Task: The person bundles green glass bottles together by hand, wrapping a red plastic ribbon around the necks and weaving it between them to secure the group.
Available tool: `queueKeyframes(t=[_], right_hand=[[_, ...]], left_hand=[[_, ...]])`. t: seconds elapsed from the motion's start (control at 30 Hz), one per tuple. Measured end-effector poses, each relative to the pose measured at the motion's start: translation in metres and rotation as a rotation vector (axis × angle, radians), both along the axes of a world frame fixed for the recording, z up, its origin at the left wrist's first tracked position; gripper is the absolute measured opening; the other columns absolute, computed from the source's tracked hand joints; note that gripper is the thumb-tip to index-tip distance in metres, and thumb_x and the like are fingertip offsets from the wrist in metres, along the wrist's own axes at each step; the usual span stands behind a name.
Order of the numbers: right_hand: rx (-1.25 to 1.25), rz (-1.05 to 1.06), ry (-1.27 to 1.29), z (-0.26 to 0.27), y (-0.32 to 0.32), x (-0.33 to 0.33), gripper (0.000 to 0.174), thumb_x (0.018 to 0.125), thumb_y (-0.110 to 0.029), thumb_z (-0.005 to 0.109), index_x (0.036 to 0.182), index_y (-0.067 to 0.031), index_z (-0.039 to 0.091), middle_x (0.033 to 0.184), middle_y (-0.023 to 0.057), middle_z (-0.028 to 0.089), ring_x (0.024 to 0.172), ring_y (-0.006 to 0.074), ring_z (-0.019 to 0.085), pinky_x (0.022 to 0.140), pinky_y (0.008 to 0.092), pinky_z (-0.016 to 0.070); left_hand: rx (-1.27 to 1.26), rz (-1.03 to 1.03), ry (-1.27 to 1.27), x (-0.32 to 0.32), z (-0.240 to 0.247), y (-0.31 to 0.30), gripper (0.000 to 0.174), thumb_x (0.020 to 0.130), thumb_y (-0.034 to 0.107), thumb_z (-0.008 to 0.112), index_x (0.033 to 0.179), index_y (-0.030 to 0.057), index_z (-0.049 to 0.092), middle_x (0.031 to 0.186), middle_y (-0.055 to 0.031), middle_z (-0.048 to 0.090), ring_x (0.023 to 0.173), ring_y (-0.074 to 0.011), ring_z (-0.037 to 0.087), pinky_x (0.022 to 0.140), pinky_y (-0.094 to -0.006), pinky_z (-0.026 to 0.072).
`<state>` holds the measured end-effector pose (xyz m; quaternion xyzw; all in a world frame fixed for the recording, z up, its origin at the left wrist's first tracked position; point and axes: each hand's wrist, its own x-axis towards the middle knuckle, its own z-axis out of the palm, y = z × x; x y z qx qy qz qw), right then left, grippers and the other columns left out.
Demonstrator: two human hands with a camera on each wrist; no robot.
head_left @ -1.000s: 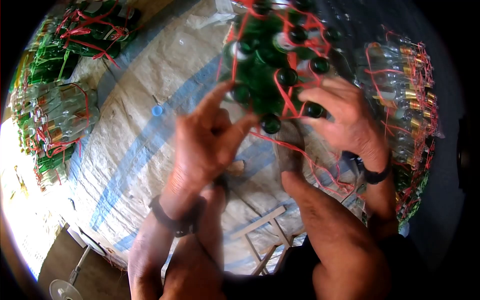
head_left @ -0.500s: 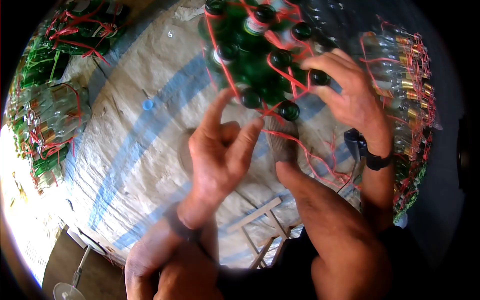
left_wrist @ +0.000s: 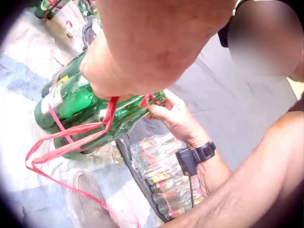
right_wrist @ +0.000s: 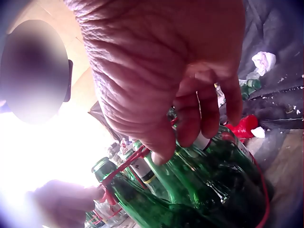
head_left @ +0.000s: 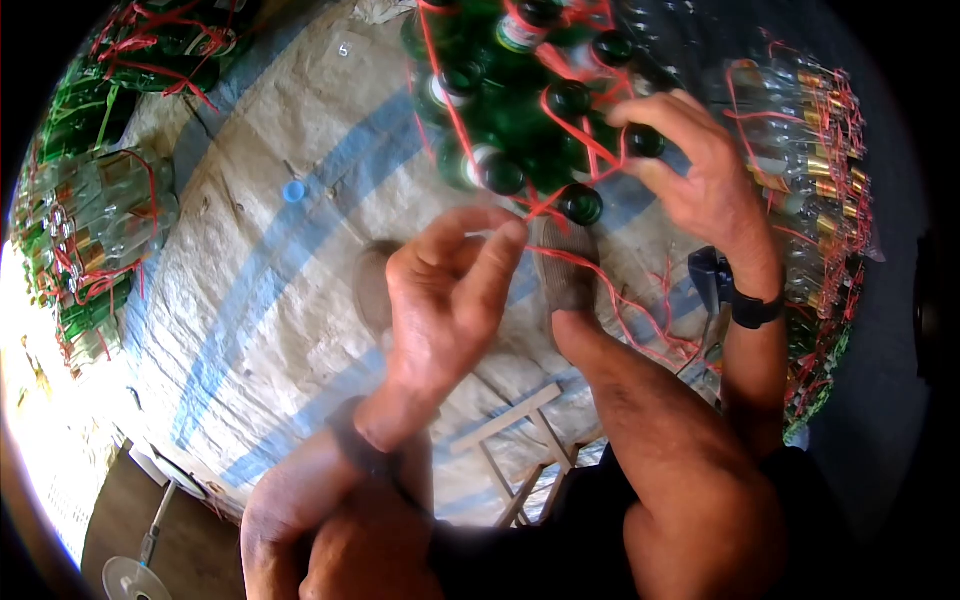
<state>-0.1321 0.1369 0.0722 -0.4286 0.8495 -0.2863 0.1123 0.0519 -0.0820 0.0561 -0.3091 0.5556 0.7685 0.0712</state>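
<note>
A bundle of green glass bottles point(head_left: 505, 125) stands at the top of the head view, wrapped in red plastic string point(left_wrist: 71, 137). At its near edge, my left hand point(head_left: 445, 290) pinches the string between thumb and forefinger, beside a bottle mouth point(head_left: 580, 204). A loose tail of that string trails down to the right. My right hand point(head_left: 705, 180) curls its thumb and fingers round the neck of an outer bottle point(head_left: 643, 141) on the right side. In the right wrist view, its thumb point(right_wrist: 161, 152) lies by the string crossing the bottle necks.
Bundles of clear bottles point(head_left: 805, 180) tied with red string lie on the right. More clear bottles point(head_left: 110, 210) and green ones point(head_left: 160, 70) are stacked at the left. A blue cap point(head_left: 293, 191) lies on the sheet point(head_left: 270, 300). A shoe point(head_left: 568, 265) stands just below the bundle.
My left forefinger has come down from the bottle to meet the thumb on the string, and that hand has shifted right. The bundle sits higher in view. My right hand stays at the right-side bottles.
</note>
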Motion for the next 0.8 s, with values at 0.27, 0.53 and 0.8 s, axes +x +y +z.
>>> queueKeyframes(t=[0.27, 0.53, 0.8], right_hand=[[-0.030, -0.044, -0.054, -0.003, 0.000, 0.004, 0.041, 0.086, 0.002, 0.080, 0.125, -0.0048, 0.070, 0.121, 0.0125, 0.074, 0.116, 0.0360, 0.069, 0.102, 0.0425, 0.0544], [-0.053, -0.067, -0.037, -0.005, -0.001, 0.009, 0.046, 0.087, 0.002, 0.081, 0.131, -0.0044, 0.070, 0.122, 0.0133, 0.074, 0.118, 0.0352, 0.069, 0.103, 0.0418, 0.0544], [0.024, -0.100, 0.017, 0.028, -0.011, 0.018, 0.051, 0.084, 0.008, 0.078, 0.133, -0.0040, 0.071, 0.111, 0.0130, 0.069, 0.104, 0.0339, 0.068, 0.095, 0.0405, 0.0542]], left_hand=[[0.054, -0.063, -0.020, -0.002, -0.015, -0.001, 0.013, 0.106, 0.007, 0.076, 0.116, -0.0008, 0.080, 0.104, -0.0022, 0.081, 0.096, -0.0074, 0.071, 0.090, -0.0243, 0.0552], [0.065, -0.127, 0.001, -0.008, -0.032, -0.005, 0.014, 0.106, 0.011, 0.077, 0.114, -0.0005, 0.080, 0.105, -0.0010, 0.080, 0.096, -0.0067, 0.070, 0.089, -0.0254, 0.0563], [0.018, -0.144, 0.053, -0.016, -0.039, -0.001, 0.016, 0.107, 0.011, 0.076, 0.114, -0.0020, 0.080, 0.103, -0.0033, 0.081, 0.093, -0.0068, 0.070, 0.087, -0.0254, 0.0570]])
